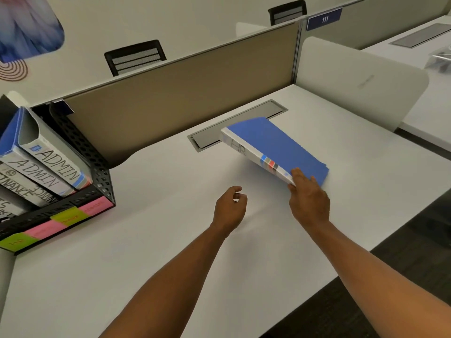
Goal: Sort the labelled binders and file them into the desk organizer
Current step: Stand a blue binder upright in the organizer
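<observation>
A blue binder (pixel 275 145) with "HR" written on its white spine hangs tilted over the white desk (pixel 170 240). My right hand (pixel 308 198) grips its near corner, thumb on the blue cover. My left hand (pixel 230 207) hovers over the desk to the left of it, fingers loosely curled, holding nothing. At the far left stands the black mesh desk organizer (pixel 97 167), with pink and green sticky labels (pixel 66 219) along its front. Two binders marked "ADMIN" (pixel 57 159) lean in it, beside others marked "FINANCE" (pixel 14 184).
A grey cable hatch (pixel 268 111) lies in the desk behind the binder. A tan partition (pixel 183 79) runs along the back and a white divider (pixel 353 79) closes the right side. The desk's front edge drops to dark floor at the right.
</observation>
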`<move>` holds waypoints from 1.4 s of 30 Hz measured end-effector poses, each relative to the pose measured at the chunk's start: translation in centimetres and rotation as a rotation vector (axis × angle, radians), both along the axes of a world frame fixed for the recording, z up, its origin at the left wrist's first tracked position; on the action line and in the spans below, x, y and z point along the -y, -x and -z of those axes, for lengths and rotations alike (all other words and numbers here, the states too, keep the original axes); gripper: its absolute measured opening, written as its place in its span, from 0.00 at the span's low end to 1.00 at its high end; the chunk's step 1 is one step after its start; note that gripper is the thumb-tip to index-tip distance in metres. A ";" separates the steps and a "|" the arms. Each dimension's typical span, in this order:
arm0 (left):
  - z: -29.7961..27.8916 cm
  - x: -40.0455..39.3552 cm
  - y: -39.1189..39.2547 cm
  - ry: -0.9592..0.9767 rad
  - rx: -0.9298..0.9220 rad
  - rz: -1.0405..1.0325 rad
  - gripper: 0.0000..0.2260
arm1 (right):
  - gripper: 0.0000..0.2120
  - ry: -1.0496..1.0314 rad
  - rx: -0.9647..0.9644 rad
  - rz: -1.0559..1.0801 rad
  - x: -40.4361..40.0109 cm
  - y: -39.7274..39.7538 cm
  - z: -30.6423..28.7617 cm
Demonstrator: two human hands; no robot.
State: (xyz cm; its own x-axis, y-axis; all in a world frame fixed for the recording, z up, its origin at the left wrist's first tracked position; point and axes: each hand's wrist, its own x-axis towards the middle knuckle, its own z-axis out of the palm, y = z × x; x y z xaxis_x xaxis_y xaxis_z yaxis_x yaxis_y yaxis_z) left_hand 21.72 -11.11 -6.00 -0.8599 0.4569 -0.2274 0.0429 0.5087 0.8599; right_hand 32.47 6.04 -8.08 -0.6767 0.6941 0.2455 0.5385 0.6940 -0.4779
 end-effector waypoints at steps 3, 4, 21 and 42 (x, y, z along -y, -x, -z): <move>-0.2 1.0 0.4 -0.103 0.040 -0.019 0.20 | 0.22 -0.035 -0.129 -0.071 2.3 0.8 -1.4; -0.5 1.4 0.4 -0.146 0.060 -0.029 0.23 | 0.22 -0.038 -0.162 -0.098 3.2 0.9 -1.8; -2.7 18.5 3.3 -0.625 0.419 -0.566 0.20 | 0.27 -0.101 0.258 -0.612 21.1 4.0 -6.1; -6.3 43.8 1.6 -0.379 -0.154 -0.472 0.18 | 0.29 -0.071 0.154 -0.740 47.4 9.4 -11.3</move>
